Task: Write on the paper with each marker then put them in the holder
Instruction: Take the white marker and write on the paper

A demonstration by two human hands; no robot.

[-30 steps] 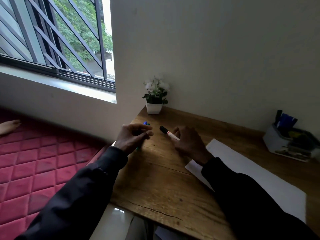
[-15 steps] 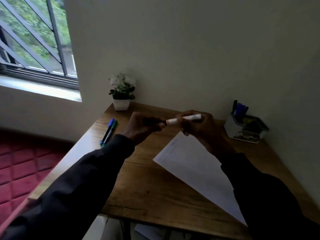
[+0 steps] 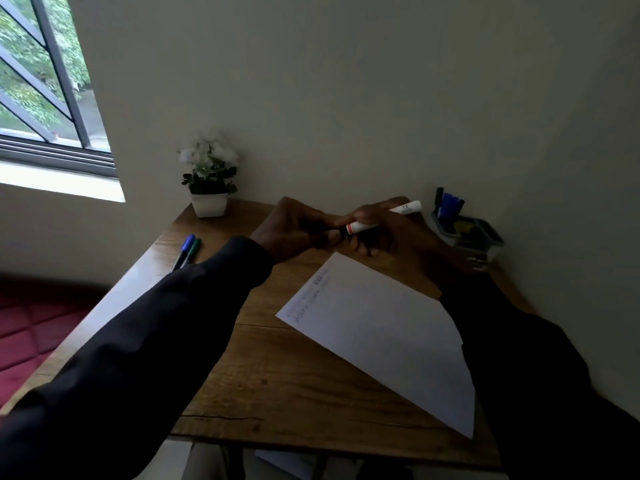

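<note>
1. Compared with a second earlier, both hands are seen carried away from the counter's left edge, where the slim blue pen and green pen are left lying side by side, to a spot beyond the far corner of the white sheet of paper.
2. Since half a second earlier the grip is barely changed, but the white marker with a red band is tilted more steeply, its tail raised toward the grey plastic holder.
3. The barrel is gripped by the curled fingers of the right hand; the black cap is pinched by the left hand over the wooden counter. Whether the cap is already parted from the barrel cannot be told.
4. A sudden release is to be feared: if the cap is pulled hard, the hands may be flung apart and the nearby holder, with blue markers standing in it, may be struck by the tail.
5. Fingers or bare wood may be inked by the exposed tip if it is lowered before the paper is reached.
6. The loose sheet, weighted by nothing, may be shifted by a sleeve, and the faint lines already written near its left edge may be smeared.
7. Once freed, the cap may be dropped and lost over the counter's edge.
</note>
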